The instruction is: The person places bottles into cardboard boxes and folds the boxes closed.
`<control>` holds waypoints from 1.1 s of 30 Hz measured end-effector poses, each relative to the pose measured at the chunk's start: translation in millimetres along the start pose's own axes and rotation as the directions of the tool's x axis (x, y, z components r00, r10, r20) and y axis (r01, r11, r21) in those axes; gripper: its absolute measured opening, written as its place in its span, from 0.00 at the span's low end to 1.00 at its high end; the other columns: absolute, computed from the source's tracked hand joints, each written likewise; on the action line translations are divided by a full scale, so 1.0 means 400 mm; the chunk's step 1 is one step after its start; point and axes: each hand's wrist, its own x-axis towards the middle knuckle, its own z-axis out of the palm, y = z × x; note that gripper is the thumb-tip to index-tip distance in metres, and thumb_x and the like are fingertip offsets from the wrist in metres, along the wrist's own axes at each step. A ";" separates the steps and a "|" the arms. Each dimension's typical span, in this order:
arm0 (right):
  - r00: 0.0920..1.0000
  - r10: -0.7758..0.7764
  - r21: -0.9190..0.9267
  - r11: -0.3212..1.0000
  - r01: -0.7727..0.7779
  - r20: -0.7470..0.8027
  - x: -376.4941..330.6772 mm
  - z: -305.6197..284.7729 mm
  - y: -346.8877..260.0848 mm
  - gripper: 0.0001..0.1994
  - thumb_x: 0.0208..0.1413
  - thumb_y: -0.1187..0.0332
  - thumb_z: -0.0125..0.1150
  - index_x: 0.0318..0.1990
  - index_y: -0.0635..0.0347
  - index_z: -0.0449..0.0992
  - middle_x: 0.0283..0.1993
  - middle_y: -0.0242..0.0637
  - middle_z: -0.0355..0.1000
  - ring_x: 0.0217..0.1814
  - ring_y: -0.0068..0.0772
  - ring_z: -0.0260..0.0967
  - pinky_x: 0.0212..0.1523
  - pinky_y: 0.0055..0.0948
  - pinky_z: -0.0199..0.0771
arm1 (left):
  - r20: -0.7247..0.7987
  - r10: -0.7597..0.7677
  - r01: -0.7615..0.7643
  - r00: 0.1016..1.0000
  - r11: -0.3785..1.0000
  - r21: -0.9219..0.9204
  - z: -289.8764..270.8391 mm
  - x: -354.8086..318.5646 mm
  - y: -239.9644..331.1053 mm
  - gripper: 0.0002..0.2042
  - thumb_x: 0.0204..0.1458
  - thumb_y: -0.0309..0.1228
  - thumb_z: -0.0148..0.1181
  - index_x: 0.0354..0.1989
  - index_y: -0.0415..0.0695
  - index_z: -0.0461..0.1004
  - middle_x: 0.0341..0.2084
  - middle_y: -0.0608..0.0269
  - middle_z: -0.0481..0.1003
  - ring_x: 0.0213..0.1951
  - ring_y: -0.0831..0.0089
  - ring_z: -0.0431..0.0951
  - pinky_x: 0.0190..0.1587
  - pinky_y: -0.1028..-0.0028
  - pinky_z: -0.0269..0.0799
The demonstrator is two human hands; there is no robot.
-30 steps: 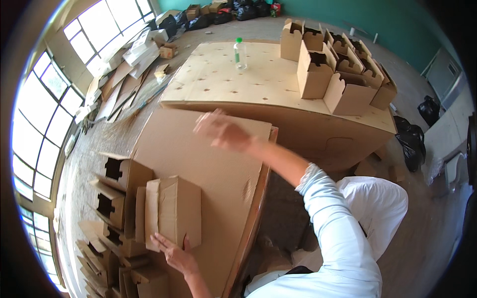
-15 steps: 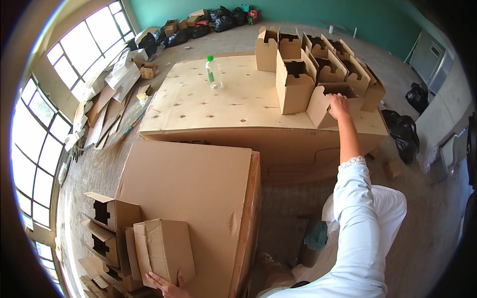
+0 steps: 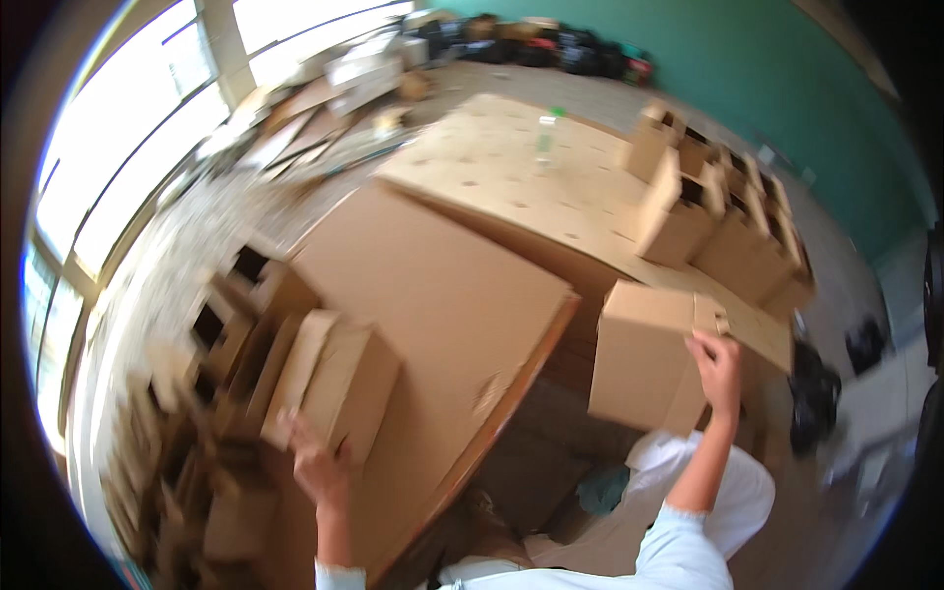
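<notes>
My right hand (image 3: 721, 374) grips the edge of a brown cardboard box (image 3: 641, 362) and holds it up in front of the plywood-topped table. Its fingers are pinched at a notched flap. My left hand (image 3: 322, 470) is beside a closed cardboard box (image 3: 339, 383) on a large flat carton (image 3: 433, 285). The left fingers are apart and blurred; whether they touch that box I cannot tell. Close by on the left stand several open cardboard boxes (image 3: 236, 344) packed together.
More open boxes (image 3: 678, 211) stand in rows at the right of the plywood-topped table (image 3: 492, 187). A clear bottle with a green cap (image 3: 546, 140) stands there too. Black bags (image 3: 814, 393) lie on the right floor; scrap boards (image 3: 295, 128) lie by the windows.
My right hand has lifted a box off the table and brought it nearer. My left hand has shifted up along the closed box's side. The view has turned left.
</notes>
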 end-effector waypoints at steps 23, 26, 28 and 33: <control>-0.127 -0.726 0.612 0.457 0.646 0.676 -0.926 0.371 -1.313 0.06 0.47 0.83 0.60 0.34 0.65 0.75 0.26 0.48 0.72 0.26 0.48 0.71 0.27 0.33 0.69 | -0.244 -0.918 0.731 0.311 0.396 -0.556 -0.621 -1.455 -0.973 0.12 0.57 0.27 0.58 0.48 0.35 0.76 0.39 0.47 0.80 0.39 0.63 0.83 0.40 0.69 0.77; -0.209 -0.759 0.627 0.313 0.713 0.616 -1.071 0.397 -1.365 0.08 0.46 0.84 0.60 0.36 0.67 0.76 0.27 0.50 0.72 0.27 0.52 0.71 0.29 0.33 0.70 | -0.328 -0.945 0.791 -0.007 0.195 -0.580 -0.605 -1.785 -1.127 0.13 0.57 0.29 0.58 0.48 0.36 0.76 0.37 0.48 0.81 0.36 0.65 0.83 0.38 0.70 0.76; -0.304 -0.709 0.615 0.228 0.755 0.636 -1.075 0.385 -1.384 0.13 0.45 0.82 0.63 0.41 0.67 0.78 0.33 0.51 0.75 0.35 0.53 0.73 0.40 0.37 0.72 | -0.213 -0.965 0.793 -0.153 0.009 -0.609 -0.533 -1.994 -1.172 0.13 0.54 0.31 0.61 0.45 0.37 0.78 0.36 0.49 0.81 0.35 0.67 0.83 0.37 0.72 0.76; -0.270 -0.727 0.560 0.187 0.807 0.632 -1.027 0.385 -1.364 0.17 0.41 0.79 0.67 0.43 0.71 0.78 0.41 0.52 0.77 0.43 0.50 0.75 0.47 0.37 0.73 | 0.289 -0.870 0.705 -0.400 -0.493 -0.510 -0.217 -2.356 -1.261 0.12 0.46 0.35 0.65 0.36 0.41 0.81 0.31 0.52 0.81 0.37 0.66 0.82 0.37 0.69 0.76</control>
